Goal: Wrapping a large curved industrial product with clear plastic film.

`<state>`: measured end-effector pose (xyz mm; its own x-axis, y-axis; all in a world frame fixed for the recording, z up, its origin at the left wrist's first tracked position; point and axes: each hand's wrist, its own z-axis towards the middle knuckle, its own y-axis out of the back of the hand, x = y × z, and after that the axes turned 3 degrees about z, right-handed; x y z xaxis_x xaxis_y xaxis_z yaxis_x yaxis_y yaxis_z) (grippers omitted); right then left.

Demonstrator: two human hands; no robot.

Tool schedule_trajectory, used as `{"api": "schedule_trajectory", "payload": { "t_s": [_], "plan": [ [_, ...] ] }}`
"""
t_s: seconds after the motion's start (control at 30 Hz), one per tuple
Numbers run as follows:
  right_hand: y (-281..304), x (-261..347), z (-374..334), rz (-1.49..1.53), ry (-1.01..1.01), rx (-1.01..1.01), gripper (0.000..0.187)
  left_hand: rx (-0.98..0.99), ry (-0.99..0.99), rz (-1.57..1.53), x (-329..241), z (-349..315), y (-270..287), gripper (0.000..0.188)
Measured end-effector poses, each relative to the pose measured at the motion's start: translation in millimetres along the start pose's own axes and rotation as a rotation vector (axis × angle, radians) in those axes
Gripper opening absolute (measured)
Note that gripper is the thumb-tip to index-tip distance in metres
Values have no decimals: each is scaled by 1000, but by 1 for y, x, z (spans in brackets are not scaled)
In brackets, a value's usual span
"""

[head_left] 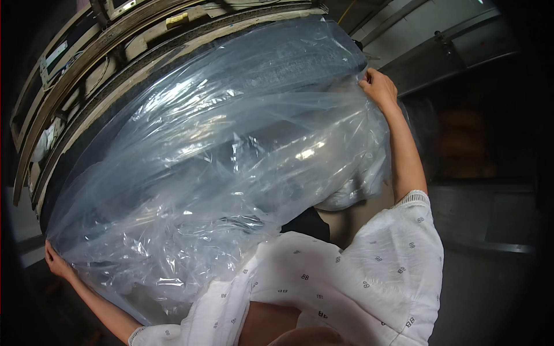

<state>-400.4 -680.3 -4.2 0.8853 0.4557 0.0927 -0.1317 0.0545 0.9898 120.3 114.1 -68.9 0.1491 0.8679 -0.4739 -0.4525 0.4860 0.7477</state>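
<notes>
A wide sheet of clear plastic film stretches across in front of me, glossy and wrinkled. Its far part lies over a dark, long surface, and the near part bunches up against my white patterned shirt. At the far left, my left hand is closed on one edge of the film. My right hand pinches the opposite edge at the upper right, beside the end of the dark surface. Between the two hands the film is spread out, with loose folds hanging below my right arm.
Behind the film runs a long machine frame with worn rails and cables. A small yellow block sits on it. Metal panels stand at the upper right. Reddish-brown shapes show dimly in the dark on the right.
</notes>
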Motion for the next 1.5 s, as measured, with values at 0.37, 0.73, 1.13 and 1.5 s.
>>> {"api": "schedule_trajectory", "payload": {
  "t_s": [0.37,0.73,1.13,1.5],
  "plan": [
    [-37,78,100,343,546,-332,27,6,-108,45,1,6,0,31],
    [-44,92,25,155,571,-318,36,-165,118,-223,19,27,126,32],
    [-43,89,58,192,616,-418,27,1,196,-366,24,-20,197,40],
    [-47,77,151,627,951,-123,12,173,355,-380,73,-54,171,46]
  ]
}}
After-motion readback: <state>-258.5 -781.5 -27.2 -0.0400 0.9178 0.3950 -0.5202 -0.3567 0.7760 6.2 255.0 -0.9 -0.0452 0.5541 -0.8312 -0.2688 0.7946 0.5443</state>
